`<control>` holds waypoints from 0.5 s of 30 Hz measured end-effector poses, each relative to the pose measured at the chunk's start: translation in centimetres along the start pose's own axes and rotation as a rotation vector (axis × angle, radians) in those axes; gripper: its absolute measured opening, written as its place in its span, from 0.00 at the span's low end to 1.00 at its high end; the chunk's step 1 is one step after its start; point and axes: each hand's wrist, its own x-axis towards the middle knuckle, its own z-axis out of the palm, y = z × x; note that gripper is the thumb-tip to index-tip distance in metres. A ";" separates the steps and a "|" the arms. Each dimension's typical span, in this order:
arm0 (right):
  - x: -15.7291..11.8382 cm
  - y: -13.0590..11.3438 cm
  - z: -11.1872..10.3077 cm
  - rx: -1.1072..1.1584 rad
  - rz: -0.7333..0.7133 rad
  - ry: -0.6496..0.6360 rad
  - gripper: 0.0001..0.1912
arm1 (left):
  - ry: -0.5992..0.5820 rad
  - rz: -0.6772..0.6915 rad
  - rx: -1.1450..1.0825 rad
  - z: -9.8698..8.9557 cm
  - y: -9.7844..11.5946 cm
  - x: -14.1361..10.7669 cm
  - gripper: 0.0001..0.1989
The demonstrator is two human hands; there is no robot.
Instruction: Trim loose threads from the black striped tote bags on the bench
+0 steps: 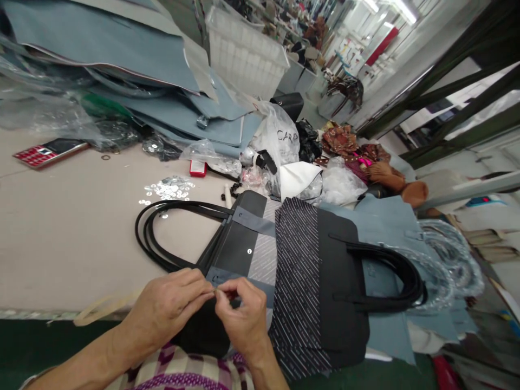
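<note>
Fingers (194,284) of the left hand (162,310) and fingers (232,287) of the right hand (242,317) were pressed together from either side on a small metal fitting (220,293), pinching it against the edge of a grey strap (233,280). The fitting was too small and too hidden to identify exactly. The strap crossed a black and grey tote bag (260,254), which lay flat on the tabletop (73,254) with a white-striped black panel and two sets of black handles (160,233), one looped out on each side. A white-capped snap (249,251) showed on the bag's black panel.

Beyond the handles, a scatter of metal washers (168,188) lay on the tabletop beside a small red-and-white box (198,169). A white plastic bag (277,135) printed with the letters "CARP" stood farther on, with the rest of its print hidden. Grey-blue leather panels (134,70) were stacked at the far edge, near a white plastic crate (244,49). More grey-blue leather (385,227) lay under the bag's far end, and clear plastic sheeting (447,260) was bunched beside it.
</note>
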 end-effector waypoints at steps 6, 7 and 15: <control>2.0 4.8 1.4 0.150 0.556 0.068 0.10 | 0.095 -0.064 -0.167 1.0 -0.8 -0.6 0.08; 2.6 6.3 1.1 0.162 0.629 0.098 0.13 | 0.090 -0.088 -0.212 1.0 -0.8 -0.8 0.08; 5.6 14.2 -1.1 0.125 0.770 0.030 0.25 | 0.031 -0.319 -0.331 0.2 -3.3 -2.7 0.09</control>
